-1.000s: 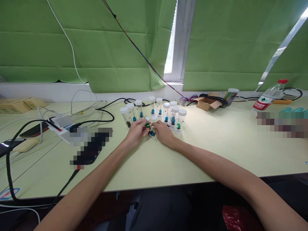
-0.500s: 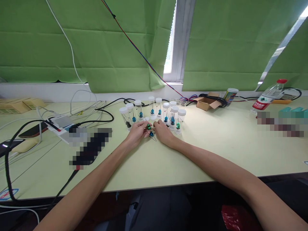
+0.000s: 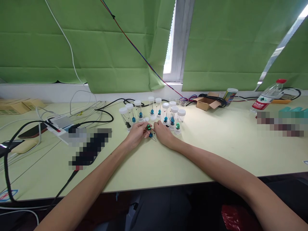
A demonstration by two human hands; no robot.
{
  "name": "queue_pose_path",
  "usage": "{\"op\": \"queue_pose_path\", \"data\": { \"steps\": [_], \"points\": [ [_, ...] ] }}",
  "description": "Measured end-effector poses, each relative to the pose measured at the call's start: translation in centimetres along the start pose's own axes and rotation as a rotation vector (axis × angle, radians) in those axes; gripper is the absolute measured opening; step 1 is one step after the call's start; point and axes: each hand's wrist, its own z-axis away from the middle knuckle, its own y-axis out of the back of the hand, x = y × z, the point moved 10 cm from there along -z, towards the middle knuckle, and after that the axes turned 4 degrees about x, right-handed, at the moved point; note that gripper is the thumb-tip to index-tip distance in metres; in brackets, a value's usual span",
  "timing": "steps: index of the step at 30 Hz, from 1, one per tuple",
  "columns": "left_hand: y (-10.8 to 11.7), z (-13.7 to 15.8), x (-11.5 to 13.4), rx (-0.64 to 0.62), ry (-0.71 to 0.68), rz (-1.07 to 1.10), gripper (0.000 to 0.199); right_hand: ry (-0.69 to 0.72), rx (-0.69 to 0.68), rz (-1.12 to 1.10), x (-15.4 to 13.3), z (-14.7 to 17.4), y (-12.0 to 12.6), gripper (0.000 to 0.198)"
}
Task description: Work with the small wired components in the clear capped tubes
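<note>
Head view: green piece [image 3: 149, 127] pinched in left hand [image 3: 137, 133], in front of the capped tubes [image 3: 165, 105].
Left fingertips grip the piece, seemingly to steady it for the right hand [image 3: 164, 134]; right fingers curl in close beside it, can't tell if gripping anything. Blue piece [image 3: 151, 135] with bent wire sits under left fingertips, also in front of the tubes; contact with hand unclear. Tubes stand upright, grouped beyond the hands, probably to leave table [image 3: 168, 170] space in front for handling.
</note>
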Motion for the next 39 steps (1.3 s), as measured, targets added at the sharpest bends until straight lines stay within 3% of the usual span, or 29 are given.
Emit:
{"op": "queue_pose_path", "data": {
  "steps": [16, 29, 39],
  "points": [
    [0.68, -0.47, -0.15, 0.007, -0.025, -0.002, 0.018, 0.0, 0.108, -0.056, 0.34, 0.47, 0.28, 0.023],
    [0.52, -0.43, -0.19, 0.014, -0.018, 0.008, 0.019, 0.006, 0.004, -0.009, 0.32, 0.26, -0.01, 0.036],
    [0.59, -0.47, -0.34, 0.015, -0.013, 0.015, 0.021, -0.003, -0.013, 0.023, 0.13, 0.27, 0.33, 0.025]
  ]
}}
